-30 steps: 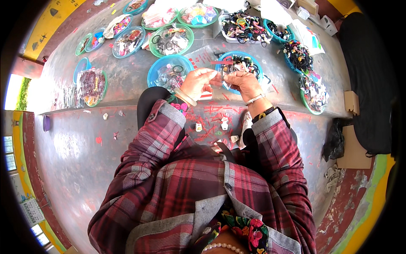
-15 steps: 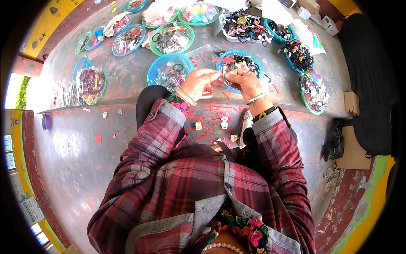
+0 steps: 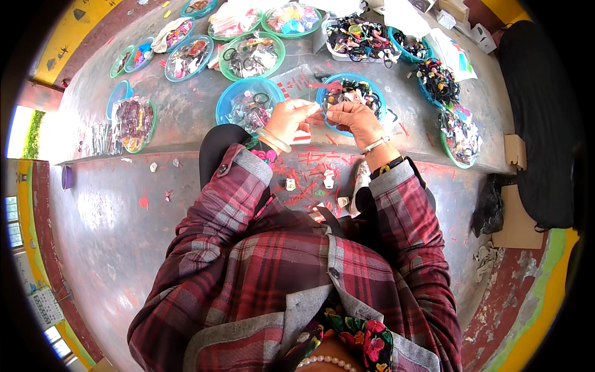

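Note:
In front of me my left hand (image 3: pixel 290 124) and my right hand (image 3: pixel 361 123) face each other, each in a closed pinch. Something thin and partly clear, maybe plastic film, spans the small gap between the fingertips; its kind is too small to make out. Just behind my right hand stands a blue basin (image 3: pixel 380 93) heaped with dark hair ties (image 3: pixel 370 98), and the hand covers part of it. Left of my left hand sits another blue basin (image 3: pixel 220 111) with clear bags (image 3: pixel 248 113) holding dark rings and pink pieces.
More basins line the raised grey ledge, among them a green one (image 3: pixel 280 67) and a white tub of hair ties (image 3: pixel 359 40). Red strips (image 3: pixel 300 180) and white scraps litter the floor near my feet. A purple cup (image 3: pixel 67 178) stands far left; a black bag (image 3: pixel 489 208) lies right.
My hands have barely shifted, the right fingers curling slightly lower. A dark bit seen beside the right thumb before no longer shows.

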### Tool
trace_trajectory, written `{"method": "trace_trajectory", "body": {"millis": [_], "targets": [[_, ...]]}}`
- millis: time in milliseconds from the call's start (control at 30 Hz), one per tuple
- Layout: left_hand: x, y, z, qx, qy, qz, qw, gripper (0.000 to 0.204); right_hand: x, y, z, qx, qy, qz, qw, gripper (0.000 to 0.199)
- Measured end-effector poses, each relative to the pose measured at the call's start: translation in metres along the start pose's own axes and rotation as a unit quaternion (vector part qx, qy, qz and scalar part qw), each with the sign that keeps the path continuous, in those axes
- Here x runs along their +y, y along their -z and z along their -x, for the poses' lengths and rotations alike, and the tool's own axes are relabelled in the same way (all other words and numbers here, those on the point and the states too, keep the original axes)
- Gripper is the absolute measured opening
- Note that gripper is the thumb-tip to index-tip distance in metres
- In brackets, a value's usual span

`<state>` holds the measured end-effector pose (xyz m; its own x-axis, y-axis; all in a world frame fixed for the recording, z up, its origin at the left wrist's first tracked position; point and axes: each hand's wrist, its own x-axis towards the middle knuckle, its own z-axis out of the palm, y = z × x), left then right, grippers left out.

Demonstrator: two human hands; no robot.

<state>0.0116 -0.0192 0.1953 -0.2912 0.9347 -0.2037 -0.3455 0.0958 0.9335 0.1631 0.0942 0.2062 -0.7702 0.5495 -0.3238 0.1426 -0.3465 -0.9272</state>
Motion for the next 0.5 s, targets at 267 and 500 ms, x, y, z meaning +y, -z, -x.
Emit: {"method": "trace_trajectory", "body": {"millis": [267, 500], "targets": [[0.0023, -0.0010, 0.0020, 0.016, -0.003, -0.006, 1.000, 0.022, -0.0002, -0.0012, 0.0013, -0.005, 0.012, 0.022, 1.000, 0.011], [-0.0004, 0.0007, 0.0020, 0.018, -0.017, -0.037, 0.999, 0.020, -0.0040, -0.0055, 0.0047, -0.011, 0.017, 0.024, 1.000, 0.012]]}}
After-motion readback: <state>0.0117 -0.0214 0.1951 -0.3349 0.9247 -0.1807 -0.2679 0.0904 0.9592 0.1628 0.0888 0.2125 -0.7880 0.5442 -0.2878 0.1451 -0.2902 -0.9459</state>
